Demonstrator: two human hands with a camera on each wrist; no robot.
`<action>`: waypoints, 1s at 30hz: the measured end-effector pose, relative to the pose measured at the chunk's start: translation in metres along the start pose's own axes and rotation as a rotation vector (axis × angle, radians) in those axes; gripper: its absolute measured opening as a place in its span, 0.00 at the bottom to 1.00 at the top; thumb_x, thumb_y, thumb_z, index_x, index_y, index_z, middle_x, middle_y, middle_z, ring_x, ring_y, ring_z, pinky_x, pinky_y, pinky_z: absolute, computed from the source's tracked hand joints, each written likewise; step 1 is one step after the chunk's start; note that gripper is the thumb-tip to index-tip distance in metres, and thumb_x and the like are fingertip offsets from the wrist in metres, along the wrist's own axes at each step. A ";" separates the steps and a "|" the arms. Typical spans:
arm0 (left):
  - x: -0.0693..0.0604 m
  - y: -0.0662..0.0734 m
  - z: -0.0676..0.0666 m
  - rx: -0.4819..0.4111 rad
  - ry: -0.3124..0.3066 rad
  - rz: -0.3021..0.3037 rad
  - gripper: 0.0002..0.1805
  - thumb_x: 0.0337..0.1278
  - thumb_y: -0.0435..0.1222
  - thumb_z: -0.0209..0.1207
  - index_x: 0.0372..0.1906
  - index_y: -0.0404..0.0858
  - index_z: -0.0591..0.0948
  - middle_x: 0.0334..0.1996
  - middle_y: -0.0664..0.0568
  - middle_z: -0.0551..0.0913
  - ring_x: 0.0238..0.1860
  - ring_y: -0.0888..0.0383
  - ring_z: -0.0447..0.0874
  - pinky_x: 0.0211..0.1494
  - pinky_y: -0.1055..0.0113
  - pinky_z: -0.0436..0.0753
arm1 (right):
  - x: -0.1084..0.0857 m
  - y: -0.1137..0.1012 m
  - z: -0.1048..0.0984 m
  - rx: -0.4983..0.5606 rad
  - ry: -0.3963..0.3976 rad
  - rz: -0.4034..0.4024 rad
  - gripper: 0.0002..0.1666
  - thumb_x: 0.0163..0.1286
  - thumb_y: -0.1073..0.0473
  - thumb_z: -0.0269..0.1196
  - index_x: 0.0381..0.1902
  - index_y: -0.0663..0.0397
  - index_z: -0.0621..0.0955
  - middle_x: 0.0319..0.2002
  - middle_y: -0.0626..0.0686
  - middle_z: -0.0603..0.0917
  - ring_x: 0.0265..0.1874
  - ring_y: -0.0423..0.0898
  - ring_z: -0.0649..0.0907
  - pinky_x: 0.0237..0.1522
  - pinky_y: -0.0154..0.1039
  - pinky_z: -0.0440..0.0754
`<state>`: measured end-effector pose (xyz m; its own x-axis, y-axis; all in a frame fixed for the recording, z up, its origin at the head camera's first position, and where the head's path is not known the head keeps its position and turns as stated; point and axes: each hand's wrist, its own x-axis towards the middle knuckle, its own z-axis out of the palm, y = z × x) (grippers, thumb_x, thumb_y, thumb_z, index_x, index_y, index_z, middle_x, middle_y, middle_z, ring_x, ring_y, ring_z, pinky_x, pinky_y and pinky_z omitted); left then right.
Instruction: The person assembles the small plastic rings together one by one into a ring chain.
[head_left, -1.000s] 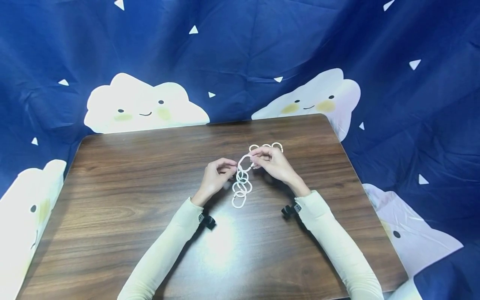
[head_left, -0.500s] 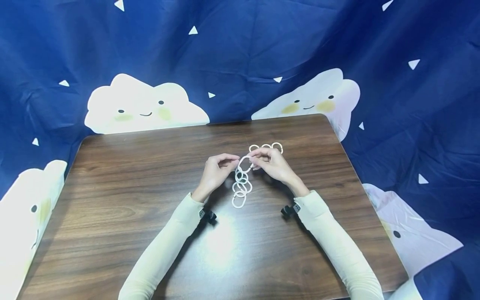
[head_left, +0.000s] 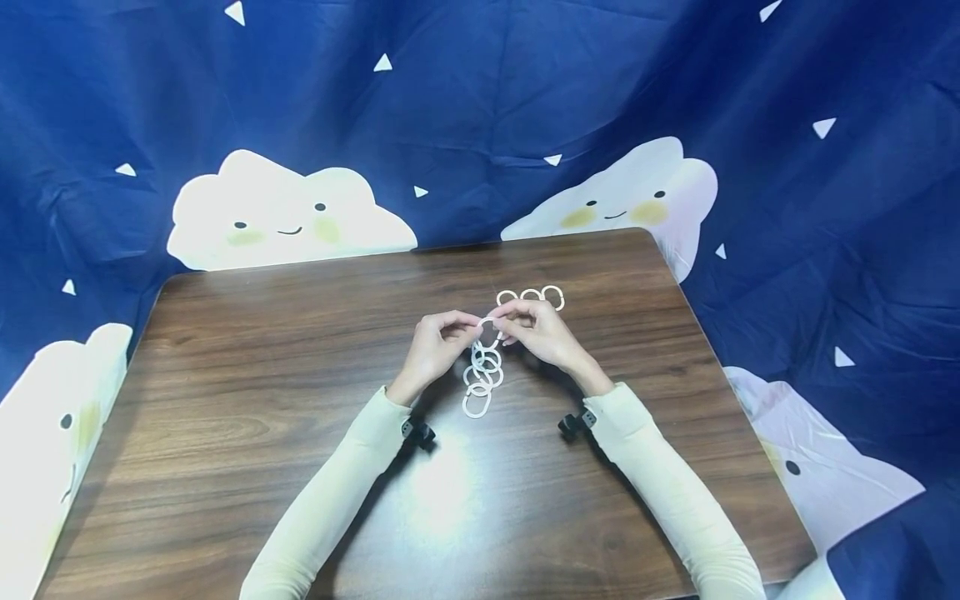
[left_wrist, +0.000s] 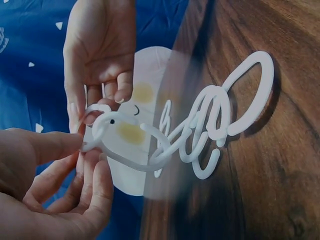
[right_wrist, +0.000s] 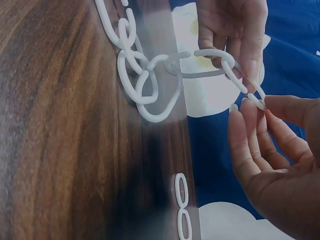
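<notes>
White plastic C-shaped rings are linked into a short chain (head_left: 477, 417) that trails from the hands down onto the wooden table. My left hand (head_left: 441, 343) pinches a ring near the chain's upper end between thumb and fingertips. Opposite it, my right hand (head_left: 542, 331) pinches a white ring (left_wrist: 97, 107) with thumb and index finger; only part of this ring shows past the fingers. The two hands' fingertips are almost touching. In the left wrist view, the chain's last ring (left_wrist: 268, 82) lies on the wood. Whether the two pinched rings interlock, I cannot tell.
Several loose white rings (head_left: 552, 288) lie in a row just behind my right hand. The brown wooden table (head_left: 247, 375) ends at a back edge, with a blue curtain (head_left: 465, 92) printed with clouds behind it. Each wrist carries a small black camera (head_left: 420, 435).
My left hand has moved right and slightly up, closing on the chain's upper ring. My right hand has come slightly left and down, bringing both sets of fingertips together.
</notes>
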<state>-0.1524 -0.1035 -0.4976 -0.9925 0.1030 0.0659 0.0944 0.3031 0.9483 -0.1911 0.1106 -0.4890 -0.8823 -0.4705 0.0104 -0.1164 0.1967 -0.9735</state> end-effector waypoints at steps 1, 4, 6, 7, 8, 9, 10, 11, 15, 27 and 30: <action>0.000 0.000 0.000 -0.003 0.000 0.002 0.09 0.66 0.34 0.68 0.46 0.33 0.89 0.39 0.39 0.92 0.38 0.54 0.92 0.44 0.73 0.91 | 0.000 0.000 0.000 0.001 -0.003 0.002 0.14 0.76 0.65 0.64 0.54 0.68 0.84 0.49 0.73 0.87 0.38 0.62 0.90 0.44 0.50 0.94; -0.001 0.000 -0.001 -0.014 0.003 0.009 0.10 0.65 0.34 0.69 0.46 0.32 0.89 0.39 0.39 0.91 0.37 0.55 0.91 0.43 0.73 0.90 | 0.000 -0.001 -0.003 0.002 -0.002 0.010 0.14 0.76 0.64 0.64 0.55 0.67 0.84 0.47 0.75 0.86 0.39 0.64 0.90 0.45 0.55 0.93; -0.002 0.000 -0.001 -0.026 0.005 0.008 0.11 0.65 0.34 0.69 0.46 0.31 0.88 0.39 0.38 0.91 0.37 0.56 0.91 0.43 0.74 0.90 | 0.000 0.000 -0.007 -0.004 0.004 0.014 0.15 0.76 0.64 0.64 0.55 0.67 0.84 0.47 0.74 0.86 0.39 0.63 0.90 0.45 0.54 0.93; -0.002 -0.001 -0.001 -0.034 0.006 0.006 0.11 0.64 0.34 0.69 0.47 0.31 0.88 0.38 0.38 0.91 0.36 0.57 0.90 0.43 0.75 0.90 | 0.000 0.000 -0.009 -0.006 0.010 0.016 0.15 0.76 0.64 0.64 0.55 0.67 0.84 0.48 0.73 0.87 0.38 0.63 0.90 0.44 0.53 0.93; -0.002 -0.001 -0.001 -0.041 0.007 0.005 0.11 0.64 0.33 0.69 0.47 0.31 0.88 0.38 0.38 0.91 0.36 0.58 0.90 0.43 0.75 0.89 | 0.000 0.001 -0.011 -0.009 0.015 0.017 0.15 0.76 0.64 0.63 0.55 0.68 0.83 0.48 0.72 0.86 0.38 0.61 0.90 0.43 0.51 0.94; -0.002 -0.002 -0.002 -0.049 0.009 0.002 0.11 0.64 0.33 0.69 0.47 0.30 0.88 0.38 0.38 0.91 0.36 0.58 0.90 0.43 0.75 0.89 | 0.000 0.003 -0.013 -0.011 0.020 0.019 0.15 0.77 0.64 0.63 0.55 0.69 0.83 0.50 0.72 0.86 0.38 0.60 0.90 0.42 0.48 0.94; -0.003 -0.002 -0.002 -0.058 0.011 -0.001 0.11 0.64 0.32 0.69 0.47 0.30 0.88 0.38 0.38 0.91 0.35 0.59 0.89 0.42 0.76 0.89 | 0.000 0.004 -0.016 -0.016 0.022 0.022 0.15 0.77 0.64 0.63 0.55 0.69 0.83 0.51 0.72 0.85 0.38 0.59 0.90 0.41 0.45 0.94; -0.003 -0.003 -0.002 -0.065 0.014 -0.005 0.11 0.64 0.32 0.69 0.47 0.30 0.88 0.38 0.38 0.91 0.35 0.60 0.89 0.42 0.76 0.89 | 0.000 0.005 -0.019 -0.019 0.026 0.026 0.16 0.77 0.64 0.63 0.55 0.70 0.83 0.52 0.72 0.85 0.38 0.58 0.90 0.41 0.43 0.94; -0.003 -0.004 -0.003 -0.097 0.023 -0.010 0.11 0.63 0.31 0.69 0.47 0.29 0.87 0.38 0.36 0.91 0.36 0.52 0.91 0.41 0.78 0.88 | 0.001 0.012 -0.030 -0.038 0.042 0.045 0.17 0.77 0.64 0.63 0.55 0.72 0.82 0.52 0.74 0.84 0.38 0.60 0.90 0.40 0.44 0.94; -0.005 -0.005 -0.004 -0.160 0.031 -0.034 0.11 0.63 0.28 0.68 0.47 0.26 0.84 0.39 0.33 0.90 0.41 0.34 0.91 0.47 0.55 0.94 | 0.006 0.031 -0.067 -0.151 0.120 0.092 0.17 0.76 0.63 0.64 0.56 0.70 0.82 0.51 0.74 0.86 0.42 0.54 0.91 0.42 0.43 0.94; -0.006 -0.006 -0.004 -0.174 0.034 -0.042 0.11 0.63 0.28 0.68 0.47 0.26 0.84 0.39 0.33 0.90 0.41 0.33 0.91 0.48 0.54 0.94 | 0.008 0.033 -0.075 -0.161 0.151 0.098 0.17 0.74 0.66 0.66 0.56 0.69 0.82 0.52 0.73 0.86 0.43 0.52 0.91 0.42 0.44 0.94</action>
<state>-0.1478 -0.1099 -0.5024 -0.9976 0.0607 0.0330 0.0411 0.1372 0.9897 -0.2362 0.1775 -0.5044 -0.9498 -0.3106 -0.0361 -0.0876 0.3752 -0.9228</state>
